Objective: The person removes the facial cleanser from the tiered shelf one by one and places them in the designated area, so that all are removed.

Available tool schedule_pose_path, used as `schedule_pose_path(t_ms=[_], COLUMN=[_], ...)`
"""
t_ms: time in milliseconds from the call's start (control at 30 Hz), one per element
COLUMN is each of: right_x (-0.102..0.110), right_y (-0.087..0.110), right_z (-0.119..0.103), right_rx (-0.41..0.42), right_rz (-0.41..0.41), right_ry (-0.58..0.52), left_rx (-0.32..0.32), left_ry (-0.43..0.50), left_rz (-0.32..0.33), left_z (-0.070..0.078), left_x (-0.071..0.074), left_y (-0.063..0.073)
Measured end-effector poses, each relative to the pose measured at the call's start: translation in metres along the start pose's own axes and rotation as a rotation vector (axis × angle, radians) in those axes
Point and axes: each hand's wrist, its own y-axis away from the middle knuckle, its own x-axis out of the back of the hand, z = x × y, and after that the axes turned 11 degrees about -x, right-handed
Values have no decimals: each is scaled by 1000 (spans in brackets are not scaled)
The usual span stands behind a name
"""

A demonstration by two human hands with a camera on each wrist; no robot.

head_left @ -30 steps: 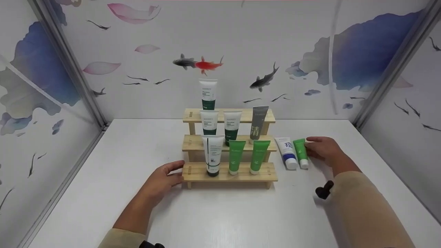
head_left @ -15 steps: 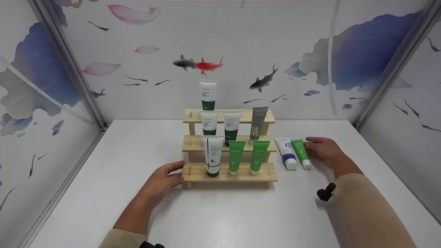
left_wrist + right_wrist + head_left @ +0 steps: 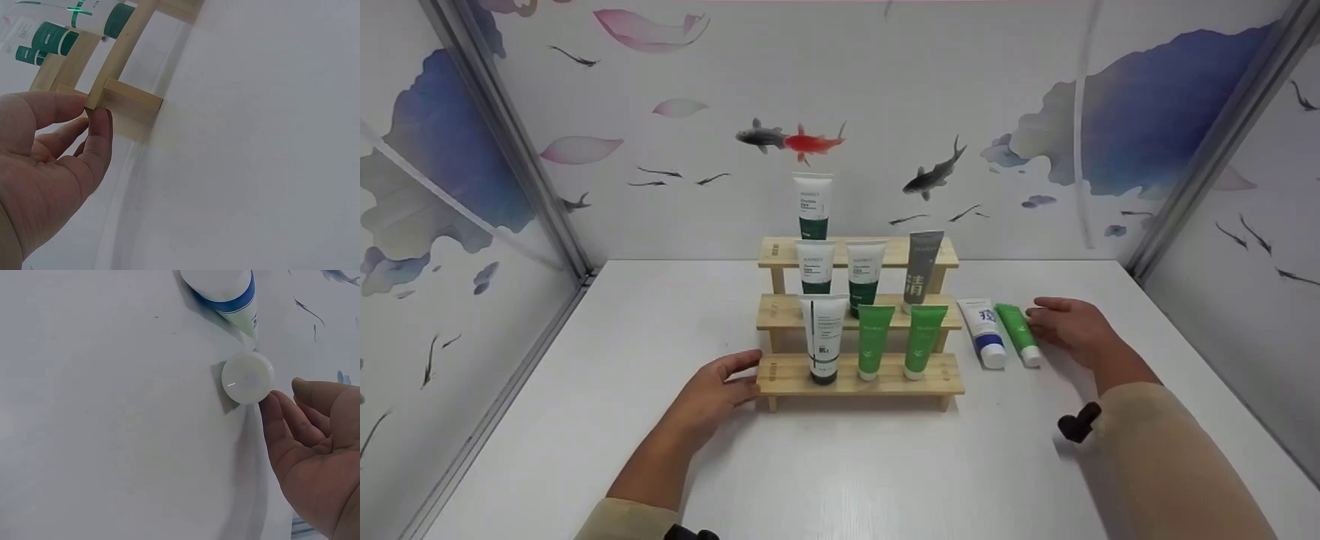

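Note:
My left hand (image 3: 709,397) pinches the left end of the lowest step of a three-step wooden display rack (image 3: 787,373). In the left wrist view, the step's corner (image 3: 94,101) sits between thumb and fingertips. My right hand (image 3: 1069,330) lies beside a green tube (image 3: 1018,330) that rests flat on the table. In the right wrist view, its thumb stands apart while the other fingertips reach the edge of the tube's white cap (image 3: 248,378); whether they touch is unclear. Left of the green tube lies a white tube with a blue band (image 3: 984,330).
The bottom step carries a white tube (image 3: 824,334) and two green tubes (image 3: 876,337), standing on their caps. Behind stand white-and-green tubes (image 3: 865,270) and a grey tube (image 3: 922,266). Printed walls (image 3: 870,67) enclose the white table (image 3: 840,472).
The green tube on the table has turned slightly, its cap end shifting right. My right hand has drawn back a little to the right. The left hand stays on the rack.

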Motion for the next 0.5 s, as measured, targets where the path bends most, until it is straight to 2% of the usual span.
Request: schedule_pose_path(t_ms=[500], right_x=[-4], right_y=[28], right_z=[-11], right_rx=[81], right_rz=[9], right_ry=[-58], left_rx=[-3], left_ry=[13], left_rz=[0], left_z=[0], left_x=[1], left_y=[-1])
